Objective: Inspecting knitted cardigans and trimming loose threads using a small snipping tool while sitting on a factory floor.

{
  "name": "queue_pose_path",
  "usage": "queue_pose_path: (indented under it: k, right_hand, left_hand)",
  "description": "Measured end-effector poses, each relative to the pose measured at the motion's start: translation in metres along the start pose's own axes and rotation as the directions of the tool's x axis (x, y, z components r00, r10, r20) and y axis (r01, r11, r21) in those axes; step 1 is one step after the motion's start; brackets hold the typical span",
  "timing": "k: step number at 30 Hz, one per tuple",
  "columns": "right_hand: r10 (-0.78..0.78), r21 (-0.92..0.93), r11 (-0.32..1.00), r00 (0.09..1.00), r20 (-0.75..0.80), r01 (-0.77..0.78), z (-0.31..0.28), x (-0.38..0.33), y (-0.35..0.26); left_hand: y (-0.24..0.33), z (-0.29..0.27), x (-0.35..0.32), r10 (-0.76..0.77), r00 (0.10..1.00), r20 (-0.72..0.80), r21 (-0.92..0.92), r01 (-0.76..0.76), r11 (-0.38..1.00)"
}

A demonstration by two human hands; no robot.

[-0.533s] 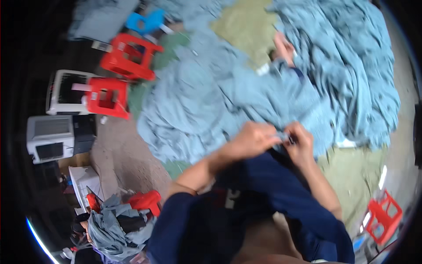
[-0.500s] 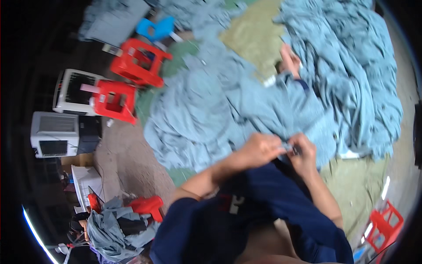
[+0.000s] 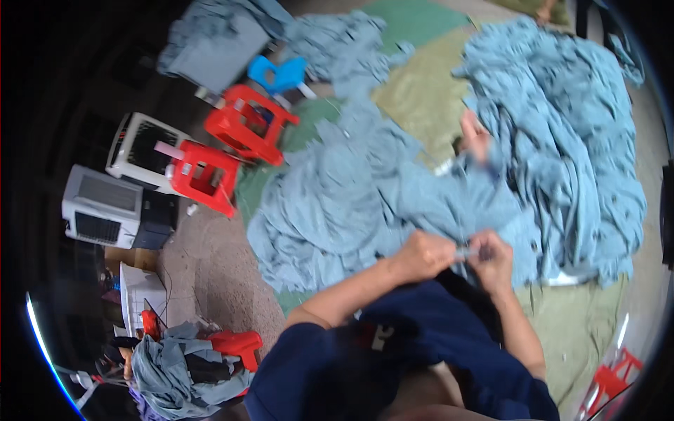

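Note:
My left hand (image 3: 421,256) and my right hand (image 3: 493,258) meet just above my lap, fingers closed. Both pinch a small grey item (image 3: 467,251) between them; blur hides what it is. It lies at the near edge of a big heap of blue-grey cloth (image 3: 365,203) that spreads across the floor in front of me. A dark navy garment (image 3: 449,330) covers my lap under the hands. A bare foot (image 3: 474,137) sticks out of the cloth farther away.
Two red plastic stools (image 3: 242,125) (image 3: 203,175) and a blue one (image 3: 279,73) stand at the left of the heap. White box-shaped appliances (image 3: 98,207) (image 3: 144,151) sit further left. More cloth and a red stool (image 3: 235,344) lie at lower left, another red stool (image 3: 609,379) at lower right.
Both hands stay pinched together on the small item. The view has tilted, so the hands and the cloth heap sit slightly lower in the picture.

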State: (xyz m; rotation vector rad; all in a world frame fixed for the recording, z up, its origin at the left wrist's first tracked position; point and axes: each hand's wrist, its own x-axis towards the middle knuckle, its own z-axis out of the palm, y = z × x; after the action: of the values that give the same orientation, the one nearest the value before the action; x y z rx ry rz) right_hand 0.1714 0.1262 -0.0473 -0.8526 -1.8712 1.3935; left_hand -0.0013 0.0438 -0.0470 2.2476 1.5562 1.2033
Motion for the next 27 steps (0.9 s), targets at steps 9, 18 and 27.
queue_pose_path:
  k: [9, 18, 27]
  right_hand:
    - [-0.38, -0.437, 0.802, 0.912, 0.153, 0.407, -0.004, 0.009, 0.008]
    - [-0.129, -0.621, 0.749, 0.971, 0.203, 0.229, -0.062, -0.019, 0.036]
    - [-0.088, -0.474, 0.867, 0.983, 0.163, 0.156, -0.1, 0.0, 0.033]
  left_hand:
    - [-0.012, 0.002, -0.01, -0.315, 0.949, -0.026, -0.021, 0.314, 0.949]
    - [-0.021, -0.032, -0.072, -0.494, 0.816, 0.299, -0.042, 0.529, 0.848]
    - [-0.009, -0.064, -0.05, -0.67, 0.61, 0.424, -0.592, 0.746, 0.304]
